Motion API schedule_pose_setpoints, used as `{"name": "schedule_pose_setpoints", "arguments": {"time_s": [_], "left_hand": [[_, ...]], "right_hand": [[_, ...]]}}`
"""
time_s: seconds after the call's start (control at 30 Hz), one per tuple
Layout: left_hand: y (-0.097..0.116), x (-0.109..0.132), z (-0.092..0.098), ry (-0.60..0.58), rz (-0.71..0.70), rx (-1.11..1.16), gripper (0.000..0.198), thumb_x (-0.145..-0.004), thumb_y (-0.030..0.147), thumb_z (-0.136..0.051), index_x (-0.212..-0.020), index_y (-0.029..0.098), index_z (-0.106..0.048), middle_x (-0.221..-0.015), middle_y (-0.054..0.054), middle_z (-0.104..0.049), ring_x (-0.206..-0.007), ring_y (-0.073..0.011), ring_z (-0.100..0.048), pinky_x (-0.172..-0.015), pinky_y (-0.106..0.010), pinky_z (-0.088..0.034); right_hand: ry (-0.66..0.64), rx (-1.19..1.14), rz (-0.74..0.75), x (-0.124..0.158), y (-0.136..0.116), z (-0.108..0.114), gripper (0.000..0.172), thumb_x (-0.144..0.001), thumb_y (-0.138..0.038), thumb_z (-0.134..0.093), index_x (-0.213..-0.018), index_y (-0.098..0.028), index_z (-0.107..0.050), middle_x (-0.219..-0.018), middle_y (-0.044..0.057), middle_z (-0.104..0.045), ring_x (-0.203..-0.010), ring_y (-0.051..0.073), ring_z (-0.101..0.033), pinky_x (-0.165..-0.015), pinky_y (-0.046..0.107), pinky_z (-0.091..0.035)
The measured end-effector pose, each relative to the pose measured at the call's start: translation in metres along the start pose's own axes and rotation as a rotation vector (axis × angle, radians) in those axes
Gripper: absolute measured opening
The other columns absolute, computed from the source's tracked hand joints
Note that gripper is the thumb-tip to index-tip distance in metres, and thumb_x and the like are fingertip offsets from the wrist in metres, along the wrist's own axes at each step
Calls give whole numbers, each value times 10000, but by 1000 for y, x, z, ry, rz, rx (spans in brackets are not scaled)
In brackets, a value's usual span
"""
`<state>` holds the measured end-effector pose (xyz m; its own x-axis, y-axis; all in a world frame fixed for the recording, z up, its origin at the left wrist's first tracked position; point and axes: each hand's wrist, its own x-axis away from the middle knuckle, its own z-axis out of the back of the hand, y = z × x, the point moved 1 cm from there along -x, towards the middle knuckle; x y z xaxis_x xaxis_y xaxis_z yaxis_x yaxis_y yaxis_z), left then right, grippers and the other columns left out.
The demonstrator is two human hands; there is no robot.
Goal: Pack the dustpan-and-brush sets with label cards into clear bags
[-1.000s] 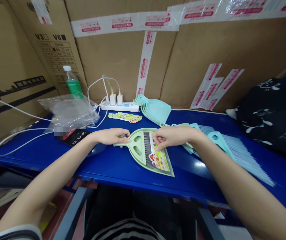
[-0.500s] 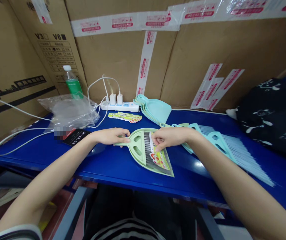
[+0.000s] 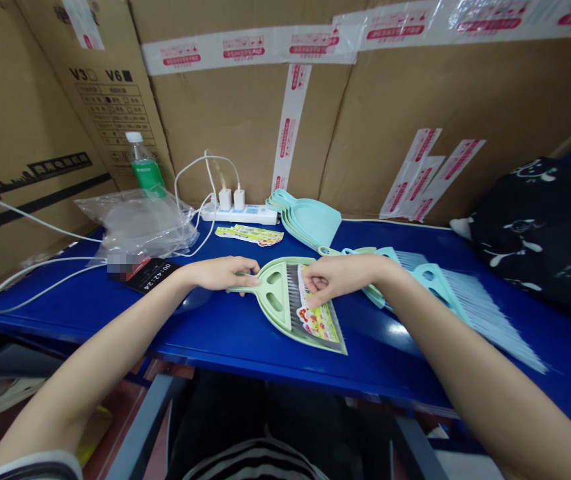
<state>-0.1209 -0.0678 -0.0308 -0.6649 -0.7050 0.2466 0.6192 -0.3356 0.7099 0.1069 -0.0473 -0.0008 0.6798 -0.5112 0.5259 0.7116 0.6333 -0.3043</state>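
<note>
My left hand [image 3: 220,273] grips the handle end of a pale green plastic dustpan [image 3: 275,300] lying flat on the blue table. My right hand [image 3: 338,280] pinches the upper edge of a printed label card [image 3: 320,323], which lies across the pan. Grey-tipped brush bristles [image 3: 291,300] rest in the pan beside the card. The fingers of my right hand hide the top of the card. Several teal brushes [image 3: 470,320] lie just right of my right hand.
A stack of teal dustpans [image 3: 310,223] and loose label cards [image 3: 249,235] lie behind my hands. A power strip [image 3: 238,213] with chargers, a plastic bag [image 3: 138,227], a green bottle [image 3: 144,170] and dark fabric [image 3: 535,233] line the cardboard-backed blue table [image 3: 380,373].
My right hand has shifted slightly left and down, and the label card has moved a little with it. My left hand and the dustpan stay in place.
</note>
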Motion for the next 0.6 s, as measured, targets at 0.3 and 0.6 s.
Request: {"name": "schedule_pose_setpoints", "arguments": {"time_s": [0.3, 0.6], "left_hand": [[1, -1, 0, 0, 5, 9, 414, -846, 587, -486, -887, 176, -515, -694, 23, -563, -570, -96, -464, -542, -223, -372], [0, 0, 0, 4, 2, -3, 399, -856, 571, -483, -897, 176, -518, -702, 23, -567, -574, -93, -469, -554, -226, -371]], "right_hand": [[43, 70, -81, -3, -4, -4, 433, -613, -498, -718, -640, -231, -378, -658, -40, -471, -623, 130, -409, -562, 274, -270], [55, 112, -70, 0, -6, -5, 559, -552, -691, -676, -659, -239, -365, -655, -37, -454, -623, 140, -403, -559, 278, -279]]}}
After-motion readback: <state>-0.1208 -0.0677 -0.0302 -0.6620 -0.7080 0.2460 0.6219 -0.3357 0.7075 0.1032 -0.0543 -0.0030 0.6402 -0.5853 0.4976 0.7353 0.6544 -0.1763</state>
